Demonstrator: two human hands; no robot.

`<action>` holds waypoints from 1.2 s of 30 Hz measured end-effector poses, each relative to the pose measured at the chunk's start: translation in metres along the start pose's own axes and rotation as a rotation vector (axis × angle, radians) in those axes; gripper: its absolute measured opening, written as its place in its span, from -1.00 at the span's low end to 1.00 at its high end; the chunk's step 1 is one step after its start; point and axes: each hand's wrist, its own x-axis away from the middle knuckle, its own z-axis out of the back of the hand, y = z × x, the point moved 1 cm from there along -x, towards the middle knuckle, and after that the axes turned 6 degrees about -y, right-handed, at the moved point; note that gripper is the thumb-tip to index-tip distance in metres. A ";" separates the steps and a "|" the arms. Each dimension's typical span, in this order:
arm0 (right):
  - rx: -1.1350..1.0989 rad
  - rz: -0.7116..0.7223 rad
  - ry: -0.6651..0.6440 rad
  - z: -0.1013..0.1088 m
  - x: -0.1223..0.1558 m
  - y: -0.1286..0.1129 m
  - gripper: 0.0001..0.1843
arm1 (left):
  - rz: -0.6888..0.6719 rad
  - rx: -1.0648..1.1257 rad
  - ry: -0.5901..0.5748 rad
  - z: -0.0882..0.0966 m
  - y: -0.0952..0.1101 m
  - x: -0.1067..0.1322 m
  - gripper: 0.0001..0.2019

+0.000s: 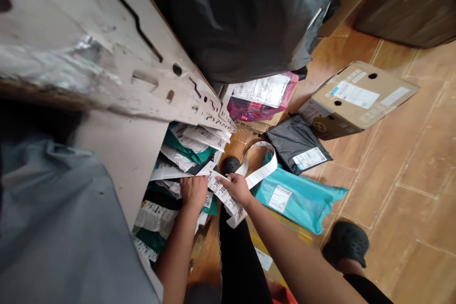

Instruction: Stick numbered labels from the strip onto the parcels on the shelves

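Grey-blue crumpled plastic sheet (60, 228) fills the lower left corner. Beyond it the left hand (193, 191) lies knuckles up on a stack of teal and white labelled poly mailers (185, 149) under the lower edge of the white cardboard panel (117, 57), fingers curled in; whether they grip, I cannot tell. Just beside the stack, over the tiled floor (409, 175), the right hand (238, 188) pinches a long white strip of printed stickers (233, 209). Labelled packets suggest work well underway, with many stickers left on the strip

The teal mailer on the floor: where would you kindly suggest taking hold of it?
Probably by its loose, pointed right-hand corner, coming from the bare floor side; the teal mailer lies flat, and the black mailer and label strip crowd its other end.
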 end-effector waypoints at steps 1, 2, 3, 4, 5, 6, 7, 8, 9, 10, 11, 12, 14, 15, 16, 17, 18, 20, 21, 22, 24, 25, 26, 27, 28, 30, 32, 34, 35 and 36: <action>-0.002 -0.020 0.051 0.002 0.003 0.004 -0.45 | 0.001 0.004 0.012 0.000 0.000 0.000 -0.72; -0.010 -0.042 0.090 0.004 0.007 0.008 -0.43 | 0.005 0.008 0.028 0.000 0.000 0.000 -0.72; -0.026 -0.064 0.114 0.007 0.011 0.012 -0.41 | 0.015 0.013 0.050 0.001 0.000 0.000 -0.73; -0.049 -0.080 0.121 0.011 0.017 0.017 -0.40 | 0.036 0.018 0.078 0.001 -0.001 0.002 -0.72; -0.080 -0.090 0.111 0.014 0.022 0.021 -0.40 | 0.073 0.021 0.110 0.002 -0.002 0.004 -0.69; -0.117 -0.092 0.087 0.018 0.028 0.025 -0.41 | 0.129 0.026 0.164 0.003 -0.003 0.008 -0.64; -0.156 -0.088 0.053 0.021 0.033 0.029 -0.42 | 0.192 0.035 0.249 0.005 -0.005 0.012 -0.58; -0.195 -0.079 0.015 0.025 0.038 0.031 -0.43 | 0.246 0.046 0.351 0.006 -0.007 0.017 -0.55; -0.230 -0.069 -0.018 0.027 0.041 0.033 -0.43 | 0.274 0.057 0.452 0.007 -0.009 0.022 -0.56; -0.259 -0.058 -0.046 0.029 0.044 0.033 -0.43 | 0.271 0.065 0.534 0.008 -0.010 0.026 -0.61; -0.282 -0.046 -0.064 0.030 0.044 0.033 -0.44 | 0.241 0.070 0.583 0.009 -0.010 0.029 -0.67; -0.300 -0.032 -0.078 0.031 0.044 0.031 -0.45 | 0.194 0.070 0.595 0.009 -0.010 0.030 -0.74; -0.323 -0.001 -0.107 0.030 0.041 0.024 -0.47 | 0.112 0.065 0.531 0.010 -0.011 0.028 -0.84; -0.330 0.016 -0.128 0.030 0.039 0.020 -0.47 | 0.096 0.067 0.496 0.011 -0.011 0.026 -0.84; -0.335 0.032 -0.153 0.028 0.036 0.014 -0.48 | 0.089 0.077 0.467 0.012 -0.012 0.024 -0.82; -0.335 0.048 -0.183 0.027 0.034 0.008 -0.47 | 0.085 0.096 0.443 0.014 -0.015 0.023 -0.82; -0.328 0.066 -0.216 0.025 0.031 0.003 -0.47 | 0.079 0.125 0.422 0.015 -0.018 0.022 -0.82; -0.294 0.106 -0.277 0.020 0.026 -0.008 -0.45 | 0.028 0.203 0.359 0.019 -0.028 0.023 -0.84; -0.271 0.126 -0.299 0.017 0.024 -0.013 -0.46 | -0.014 0.243 0.316 0.021 -0.034 0.025 -0.84; -0.246 0.147 -0.314 0.012 0.021 -0.016 -0.46 | -0.054 0.277 0.266 0.023 -0.040 0.028 -0.82; -0.195 0.184 -0.322 0.002 0.015 -0.021 -0.49 | -0.104 0.311 0.177 0.024 -0.050 0.035 -0.80; -0.168 0.200 -0.319 -0.004 0.012 -0.022 -0.50 | -0.115 0.315 0.144 0.024 -0.053 0.038 -0.79; -0.136 0.216 -0.313 -0.011 0.009 -0.022 -0.52 | -0.117 0.314 0.124 0.024 -0.055 0.041 -0.77; -0.101 0.232 -0.305 -0.018 0.006 -0.023 -0.54 | -0.120 0.310 0.110 0.024 -0.055 0.043 -0.74; -0.064 0.246 -0.294 -0.025 0.004 -0.023 -0.58 | -0.119 0.306 0.112 0.023 -0.054 0.043 -0.71; 0.012 0.266 -0.259 -0.038 0.001 -0.024 -0.67 | -0.084 0.310 0.154 0.023 -0.050 0.042 -0.68; 0.082 0.275 -0.210 -0.047 0.001 -0.027 -0.76 | -0.029 0.320 0.212 0.022 -0.045 0.038 -0.74; 0.139 0.272 -0.164 -0.053 0.002 -0.029 -0.81 | -0.023 0.315 0.227 0.021 -0.043 0.032 -0.82; 0.162 0.268 -0.145 -0.054 0.003 -0.030 -0.81 | -0.040 0.302 0.217 0.020 -0.043 0.030 -0.83; 0.181 0.263 -0.128 -0.056 0.004 -0.030 -0.81 | -0.060 0.281 0.208 0.019 -0.044 0.029 -0.83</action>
